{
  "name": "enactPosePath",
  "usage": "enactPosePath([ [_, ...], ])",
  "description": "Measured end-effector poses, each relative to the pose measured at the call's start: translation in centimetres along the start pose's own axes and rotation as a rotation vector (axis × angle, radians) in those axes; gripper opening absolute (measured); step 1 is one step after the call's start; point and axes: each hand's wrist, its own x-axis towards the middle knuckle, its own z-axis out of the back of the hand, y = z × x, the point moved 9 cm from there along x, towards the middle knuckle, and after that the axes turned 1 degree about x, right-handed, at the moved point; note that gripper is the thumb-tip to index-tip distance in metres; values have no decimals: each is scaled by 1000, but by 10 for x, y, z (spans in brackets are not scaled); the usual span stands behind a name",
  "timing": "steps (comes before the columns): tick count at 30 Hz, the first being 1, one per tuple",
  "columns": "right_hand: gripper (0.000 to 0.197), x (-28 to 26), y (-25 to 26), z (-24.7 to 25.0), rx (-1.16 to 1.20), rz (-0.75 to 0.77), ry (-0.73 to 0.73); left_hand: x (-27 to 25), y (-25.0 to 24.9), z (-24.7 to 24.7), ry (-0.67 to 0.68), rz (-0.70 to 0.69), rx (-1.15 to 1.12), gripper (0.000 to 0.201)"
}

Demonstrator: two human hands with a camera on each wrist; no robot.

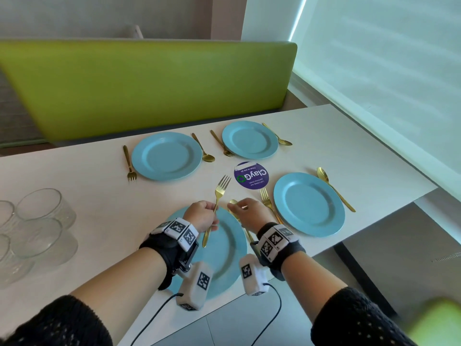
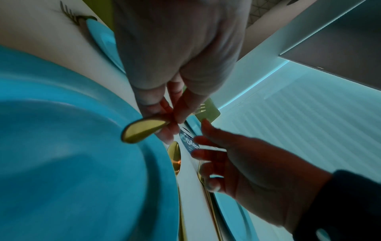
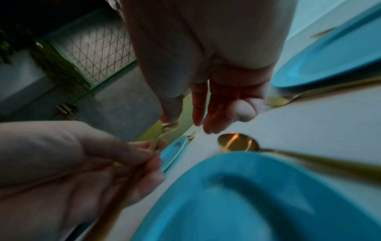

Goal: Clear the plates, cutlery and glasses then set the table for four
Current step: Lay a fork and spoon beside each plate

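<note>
While the left hand [image 1: 203, 216] pinches a gold fork [image 1: 216, 203] partway down its handle, tines pointing away and handle end trailing back over the nearest blue plate [image 1: 224, 258], the right hand [image 1: 250, 212] hovers just beside it with fingers relaxed and apart, its grip holding nothing. A gold spoon [image 1: 235, 213] lies on the tabletop [image 1: 99, 208] under those fingers, along the plate's right rim.
</note>
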Motion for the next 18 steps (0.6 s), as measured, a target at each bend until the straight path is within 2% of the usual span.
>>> enactPosePath([
  [4, 29, -26, 31, -35, 74, 43, 69, -16, 8, 13, 50, -19, -17, 29],
  [7, 26, -45, 45, -53, 140, 30, 53, -28, 15, 31, 60, -33, -34, 35],
  [11, 9, -77, 60, -83, 252, -30, 11, -46, 32, 65, 79, -57, -12, 40],
  [13, 11, -93, 67, -101, 264, -53, -2, -54, 47, 84, 87, -56, 25, 40],
  [15, 21, -107, 72, -118, 266, -77, -21, -59, 63, 102, 94, -57, 64, 44],
  [18, 29, -126, 79, -139, 194, -82, -31, -74, 78, 134, 64, -66, 138, 21],
])
